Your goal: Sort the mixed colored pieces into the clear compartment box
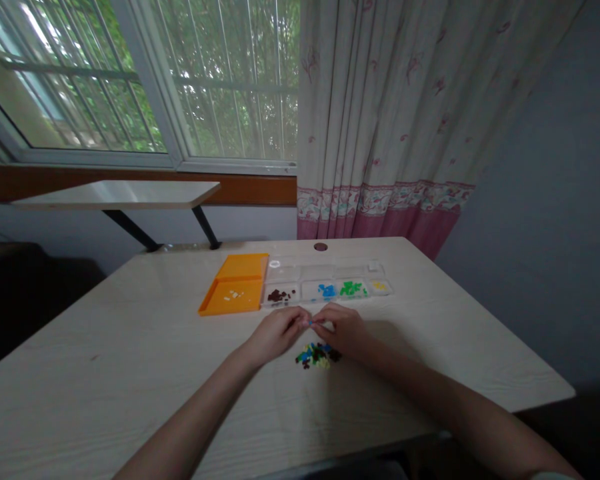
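My left hand (279, 333) and my right hand (344, 329) meet fingertip to fingertip above the pale wooden table (130, 373), both pinched together on a tiny piece that is too small to name. Just below them lies a small heap of mixed tiny bricks (316, 357), blue, green, yellow and dark. Behind the hands stands a clear sorting tray (325, 272) with compartments holding brown bricks (279, 295), blue bricks (327, 291), green bricks (353, 289) and yellow bricks (379, 286).
An orange open box (236, 285) with a few pale pieces lies left of the clear tray. A round cable hole (321, 247) sits near the table's far edge. A small shelf (115, 194) hangs under the window; a curtain (405, 120) hangs behind.
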`<state>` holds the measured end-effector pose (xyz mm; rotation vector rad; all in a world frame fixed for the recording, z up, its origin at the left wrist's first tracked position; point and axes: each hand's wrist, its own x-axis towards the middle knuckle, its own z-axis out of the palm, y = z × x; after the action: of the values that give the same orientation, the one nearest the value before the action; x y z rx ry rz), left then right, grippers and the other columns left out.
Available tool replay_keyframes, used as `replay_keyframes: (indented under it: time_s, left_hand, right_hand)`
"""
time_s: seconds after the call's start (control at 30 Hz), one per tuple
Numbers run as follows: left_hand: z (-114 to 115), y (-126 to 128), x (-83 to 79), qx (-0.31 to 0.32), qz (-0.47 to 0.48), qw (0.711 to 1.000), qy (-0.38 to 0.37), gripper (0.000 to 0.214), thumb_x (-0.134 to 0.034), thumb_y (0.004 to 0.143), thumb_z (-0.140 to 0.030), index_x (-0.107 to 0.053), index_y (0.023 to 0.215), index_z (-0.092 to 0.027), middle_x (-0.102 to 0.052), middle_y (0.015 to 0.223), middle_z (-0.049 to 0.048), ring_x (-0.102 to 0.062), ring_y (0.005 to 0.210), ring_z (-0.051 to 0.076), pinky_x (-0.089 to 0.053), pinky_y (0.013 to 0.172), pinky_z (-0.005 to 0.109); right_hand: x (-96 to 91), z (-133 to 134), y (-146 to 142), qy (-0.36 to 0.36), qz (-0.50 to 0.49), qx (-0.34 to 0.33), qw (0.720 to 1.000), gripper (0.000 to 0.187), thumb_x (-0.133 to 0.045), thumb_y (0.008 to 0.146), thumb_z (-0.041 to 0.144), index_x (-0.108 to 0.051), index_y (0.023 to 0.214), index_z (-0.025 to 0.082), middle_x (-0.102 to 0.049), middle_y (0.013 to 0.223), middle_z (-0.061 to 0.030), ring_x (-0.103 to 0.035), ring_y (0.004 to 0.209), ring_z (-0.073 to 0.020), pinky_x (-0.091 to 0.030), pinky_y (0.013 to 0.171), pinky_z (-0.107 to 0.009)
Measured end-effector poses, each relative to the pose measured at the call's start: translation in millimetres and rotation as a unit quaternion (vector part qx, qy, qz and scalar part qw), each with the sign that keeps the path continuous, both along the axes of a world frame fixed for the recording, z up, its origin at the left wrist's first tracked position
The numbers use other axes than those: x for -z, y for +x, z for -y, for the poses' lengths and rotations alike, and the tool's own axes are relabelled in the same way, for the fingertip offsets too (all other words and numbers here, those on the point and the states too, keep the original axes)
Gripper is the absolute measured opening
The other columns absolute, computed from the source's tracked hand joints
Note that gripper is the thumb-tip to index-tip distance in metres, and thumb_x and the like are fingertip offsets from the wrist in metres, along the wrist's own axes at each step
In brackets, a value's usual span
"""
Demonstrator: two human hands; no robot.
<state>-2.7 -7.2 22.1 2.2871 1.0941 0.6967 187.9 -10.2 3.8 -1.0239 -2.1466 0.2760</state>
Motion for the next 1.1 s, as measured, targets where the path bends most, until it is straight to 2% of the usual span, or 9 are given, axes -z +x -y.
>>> replay_keyframes:
  time_s: [0.17, 0.3, 0.47, 0.6, 0.87, 1.03, 1.1]
  left_hand:
    - [1, 0, -3.2, 0.008, -0.012, 1.000, -0.009, 0.022, -0.040, 0.086, -0.028, -0.057, 0.081, -0.016, -0.057, 0.068, 0.0002, -0.049, 0.062, 0.011, -0.035, 0.056, 0.020]
    - [-1, -11, -12.0, 0.011, -0.034, 0.999, -0.025, 0.020, -0.049, 0.081, -0.034, -0.057, 0.087, -0.016, -0.054, 0.070, -0.0001, -0.047, 0.061, 0.011, -0.035, 0.055, 0.019]
    - [-1, -24, -13.4, 0.114, -0.112, 0.981, -0.113, 0.015, -0.060, 0.072, -0.031, -0.057, 0.075, -0.016, -0.053, 0.067, -0.0026, -0.046, 0.058, 0.009, -0.035, 0.053, 0.018]
    - [3, -21, -10.8, 0.136, -0.149, 0.974, -0.101, 0.016, -0.066, 0.065, -0.025, -0.059, 0.077, -0.018, -0.055, 0.069, -0.0036, -0.048, 0.060, 0.009, -0.035, 0.057, 0.018]
    - [6, -15, -16.8, 0.158, -0.151, 0.972, -0.086, 0.006, -0.060, 0.066, -0.014, -0.057, 0.069, -0.017, -0.052, 0.067, -0.0039, -0.046, 0.059, 0.009, -0.034, 0.057, 0.017]
    - [3, -18, -10.2, 0.152, -0.138, 0.975, -0.087, 0.001, -0.057, 0.069, -0.017, -0.057, 0.070, -0.017, -0.053, 0.066, -0.0027, -0.046, 0.059, 0.009, -0.035, 0.056, 0.018]
    - [1, -19, -7.8, 0.134, -0.120, 0.980, -0.089, 0.008, -0.052, 0.075, -0.021, -0.058, 0.072, -0.016, -0.055, 0.067, -0.0009, -0.047, 0.060, 0.010, -0.036, 0.057, 0.018]
  right_hand:
    - [-2.4, 2, 0, 0.008, -0.006, -0.014, 1.000, 0.006, -0.059, 0.076, 0.023, -0.065, 0.078, 0.022, -0.066, 0.075, -0.0015, -0.060, 0.070, -0.0126, -0.045, 0.067, -0.021]
    - [-3.1, -5, 4, 0.040, -0.027, -0.005, 0.999, 0.007, -0.058, 0.077, 0.021, -0.064, 0.076, 0.021, -0.065, 0.074, -0.0019, -0.060, 0.072, -0.0132, -0.045, 0.067, -0.022]
    - [-5.0, -19, 16, 0.124, -0.078, 0.048, 0.988, 0.010, -0.055, 0.079, 0.023, -0.064, 0.075, 0.021, -0.066, 0.072, -0.0031, -0.060, 0.068, -0.0133, -0.047, 0.063, -0.023]
    - [-12.6, -22, 24, 0.174, -0.109, 0.067, 0.976, 0.010, -0.055, 0.079, 0.023, -0.065, 0.077, 0.021, -0.066, 0.070, -0.0035, -0.061, 0.067, -0.0139, -0.048, 0.063, -0.025]
    - [-17.5, -21, 26, 0.184, -0.104, 0.075, 0.975, 0.011, -0.055, 0.079, 0.021, -0.066, 0.078, 0.021, -0.067, 0.071, -0.0033, -0.061, 0.067, -0.0141, -0.049, 0.064, -0.025]
    - [-13.7, -23, 27, 0.191, -0.112, 0.068, 0.973, 0.010, -0.056, 0.078, 0.021, -0.066, 0.078, 0.020, -0.067, 0.071, -0.0030, -0.061, 0.068, -0.0134, -0.049, 0.065, -0.024]
    - [-11.6, -26, 28, 0.188, -0.107, 0.070, 0.974, 0.010, -0.056, 0.079, 0.022, -0.065, 0.079, 0.020, -0.066, 0.072, -0.0028, -0.060, 0.068, -0.0129, -0.048, 0.065, -0.024]
